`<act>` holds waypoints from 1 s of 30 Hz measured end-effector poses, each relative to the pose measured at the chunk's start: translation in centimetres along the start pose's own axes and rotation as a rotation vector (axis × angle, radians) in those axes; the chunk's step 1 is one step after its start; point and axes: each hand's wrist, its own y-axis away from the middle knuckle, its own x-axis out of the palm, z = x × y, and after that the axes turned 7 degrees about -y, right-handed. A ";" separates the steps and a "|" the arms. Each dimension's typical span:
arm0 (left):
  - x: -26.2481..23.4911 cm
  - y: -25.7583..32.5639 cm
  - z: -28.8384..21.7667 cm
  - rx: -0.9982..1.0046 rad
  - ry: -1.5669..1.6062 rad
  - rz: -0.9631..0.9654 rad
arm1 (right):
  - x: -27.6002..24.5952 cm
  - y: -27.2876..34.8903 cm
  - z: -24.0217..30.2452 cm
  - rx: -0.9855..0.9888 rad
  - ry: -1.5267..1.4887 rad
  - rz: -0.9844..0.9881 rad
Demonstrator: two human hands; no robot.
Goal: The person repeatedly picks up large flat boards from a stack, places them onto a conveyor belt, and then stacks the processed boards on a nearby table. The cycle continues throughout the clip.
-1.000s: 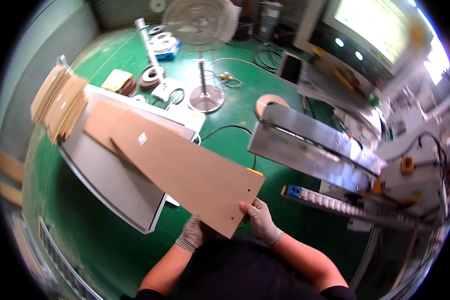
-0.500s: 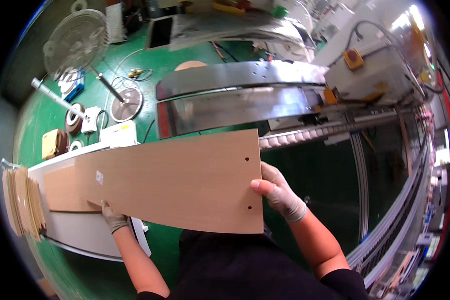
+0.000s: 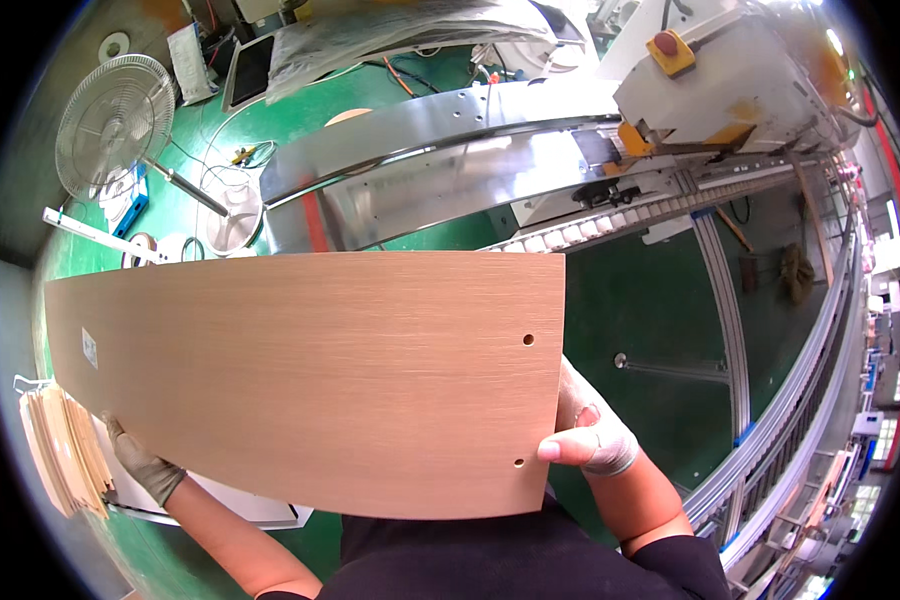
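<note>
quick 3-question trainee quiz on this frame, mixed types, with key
1. True or false: the wooden panel is held by both hands.
2. Where do the two small drilled holes sit on the panel? A) near the edge by the right hand B) near the edge by the left hand C) in the middle
3. Fill in: on the green floor at upper left stands a round-caged ____.

Key:
1. True: the left hand grips the lower left edge, the right hand the lower right corner.
2. A
3. fan
</note>
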 end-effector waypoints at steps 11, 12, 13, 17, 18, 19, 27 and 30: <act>0.2 1.6 -0.9 0.194 -0.248 0.060 | 0.1 1.5 1.6 0.067 -0.133 0.181; -0.2 1.4 -1.0 0.152 -0.155 0.096 | 0.3 1.6 1.7 0.081 -0.144 0.191; -0.6 1.2 -1.1 0.087 -0.094 0.053 | 0.4 1.7 1.8 0.076 -0.143 0.202; -1.9 0.9 -1.3 -0.022 0.035 0.075 | 0.4 1.6 2.1 0.002 0.111 0.277; -2.1 0.8 -1.0 -0.032 0.023 0.004 | 0.2 1.4 2.2 0.008 0.205 0.295; -2.3 0.9 -0.3 0.018 0.038 0.084 | -0.1 1.2 2.3 -0.033 0.312 0.324; -3.9 -1.0 6.2 0.416 -0.308 -0.085 | -2.3 -1.6 1.8 -0.423 0.924 0.257; -3.5 -1.9 6.6 0.190 0.710 0.279 | -2.5 -2.4 1.1 -0.585 1.018 0.120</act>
